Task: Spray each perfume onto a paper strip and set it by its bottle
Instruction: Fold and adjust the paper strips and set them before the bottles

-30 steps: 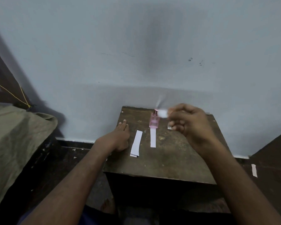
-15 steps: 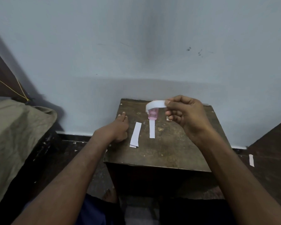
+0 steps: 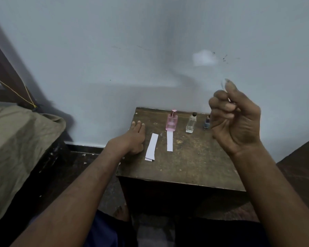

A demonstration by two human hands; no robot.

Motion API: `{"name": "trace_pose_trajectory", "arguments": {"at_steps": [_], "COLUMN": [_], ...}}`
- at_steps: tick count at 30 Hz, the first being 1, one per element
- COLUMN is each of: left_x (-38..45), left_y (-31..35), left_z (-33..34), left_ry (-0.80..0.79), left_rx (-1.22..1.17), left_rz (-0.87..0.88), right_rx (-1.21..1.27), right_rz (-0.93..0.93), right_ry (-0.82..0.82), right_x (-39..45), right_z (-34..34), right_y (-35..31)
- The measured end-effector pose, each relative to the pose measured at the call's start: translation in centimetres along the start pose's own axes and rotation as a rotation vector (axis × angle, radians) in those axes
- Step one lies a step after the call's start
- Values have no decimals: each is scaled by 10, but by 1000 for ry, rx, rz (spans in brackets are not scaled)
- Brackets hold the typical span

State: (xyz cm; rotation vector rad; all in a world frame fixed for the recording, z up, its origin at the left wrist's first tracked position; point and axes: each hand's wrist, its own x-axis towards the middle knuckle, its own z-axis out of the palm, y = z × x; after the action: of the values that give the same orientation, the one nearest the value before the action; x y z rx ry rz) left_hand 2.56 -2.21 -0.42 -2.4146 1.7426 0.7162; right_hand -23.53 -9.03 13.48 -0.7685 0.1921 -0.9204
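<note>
Three perfume bottles stand along the back edge of a small wooden table [image 3: 194, 163]: a pink bottle [image 3: 171, 122], a clear bottle [image 3: 190, 124] and a small blue bottle [image 3: 206, 123], which my right hand partly hides. A white paper strip [image 3: 169, 141] lies just in front of the pink bottle. A small stack of strips [image 3: 151, 147] lies to its left. My left hand [image 3: 134, 138] rests flat on the table beside the stack and holds nothing. My right hand [image 3: 235, 118] is raised above the table's right side, pinching a paper strip [image 3: 204, 58] that shows only as a white blur.
The table stands against a pale wall [image 3: 132, 50]. A surface covered with olive cloth [image 3: 16, 148] is at the left, with a dark wooden frame [image 3: 9, 77] behind it. Another dark surface [image 3: 303, 157] is at the right. A foot [image 3: 121, 213] shows below the table.
My right hand has lifted up and to the right with the strip, away from the pink bottle, uncovering the clear and blue bottles. My left hand has stayed put.
</note>
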Motion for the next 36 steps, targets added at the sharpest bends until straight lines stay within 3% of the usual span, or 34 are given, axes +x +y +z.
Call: {"name": "trace_pose_trajectory", "arguments": {"at_steps": [1,2,4,5,6,7,10,11,12,14,16,18,21,23,24,27,28,36], "left_x": [1,2,4,5,5,5,8,8,9,9,8,6,5,6,7,9,10,9], "left_y": [0,-1,-3,-3,-4,-5,-7,-7,-7,-7,-6,-5,-2,-1,-1,-5,-6,-4], "left_z": [0,0,1,1,2,3,5,6,6,5,3,1,1,2,2,4,4,4], "left_ry": [16,28,17,0,-18,-30,-26,-23,-23,-22,-15,-21,-28,-29,-29,-18,-17,-24], "left_rx": [0,3,8,10,9,6,15,15,12,12,28,26,22,11,2,9,11,-3], "left_rz": [9,16,24,25,25,26,34,34,36,42,46,42,27,22,24,32,33,24], "right_rx": [-14,-238,-1017,-1207,-1207,-1050,-242,-128,-178,-768,-1265,-1199,-477,-209,-287,-993,-1128,-1134], "right_rz": [53,108,139,119,92,50,-8,0,24,71,92,50,33,86,120,195,202,80], "right_ry": [39,140,289,293,282,249,47,23,68,255,311,297,106,48,90,255,260,262], "right_x": [0,0,-2,-1,0,1,0,0,1,2,1,0,-2,0,0,-1,-1,1], "right_z": [-5,-12,-24,-27,-26,-22,1,4,1,-15,-27,-25,-3,0,-3,-20,-25,-24], "right_y": [4,11,26,30,31,27,10,10,14,29,38,35,17,16,20,39,44,44]}}
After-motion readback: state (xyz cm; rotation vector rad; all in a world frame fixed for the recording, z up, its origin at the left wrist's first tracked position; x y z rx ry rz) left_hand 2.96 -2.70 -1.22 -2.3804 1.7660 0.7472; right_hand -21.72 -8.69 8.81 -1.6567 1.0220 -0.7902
